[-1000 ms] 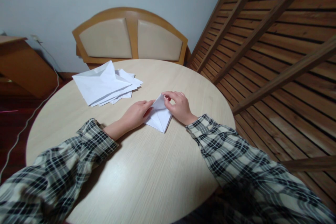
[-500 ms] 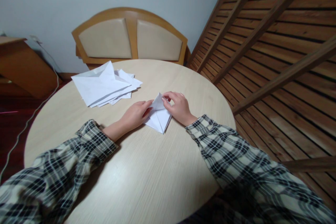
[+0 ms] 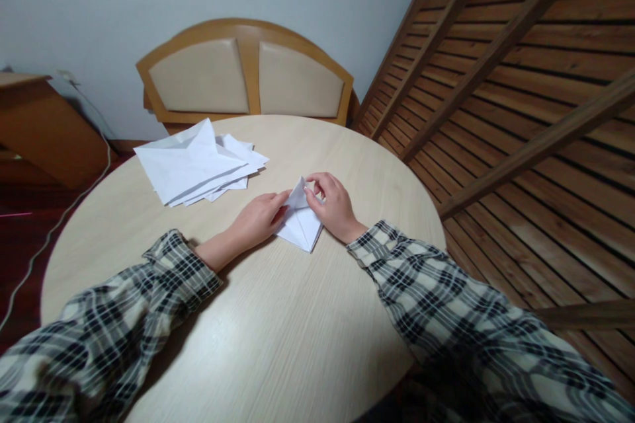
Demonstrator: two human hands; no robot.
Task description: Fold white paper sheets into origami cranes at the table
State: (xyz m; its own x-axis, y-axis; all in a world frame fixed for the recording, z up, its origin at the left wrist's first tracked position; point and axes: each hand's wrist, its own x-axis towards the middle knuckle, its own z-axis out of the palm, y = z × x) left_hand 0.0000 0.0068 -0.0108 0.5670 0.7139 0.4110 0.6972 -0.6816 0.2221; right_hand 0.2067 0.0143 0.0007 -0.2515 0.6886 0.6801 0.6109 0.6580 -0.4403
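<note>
A small white folded paper (image 3: 299, 225) lies on the round pale wooden table (image 3: 278, 344), pointed towards me. My left hand (image 3: 258, 217) rests on its left edge, fingers closed down on the paper and pressing it to the table. My right hand (image 3: 332, 203) pinches the paper's upper right flap between thumb and fingertips, near the top corner. Both arms wear checked sleeves.
A loose stack of white paper sheets (image 3: 196, 162) lies at the table's far left. A wooden chair with beige padded back (image 3: 245, 76) stands behind the table. A slatted wooden wall (image 3: 520, 79) runs along the right. A cable (image 3: 54, 225) trails over the dark floor at left.
My right hand has folded the upper flap slightly inward toward the paper's middle. My left hand stays pressed on the left edge. The view has shifted a little.
</note>
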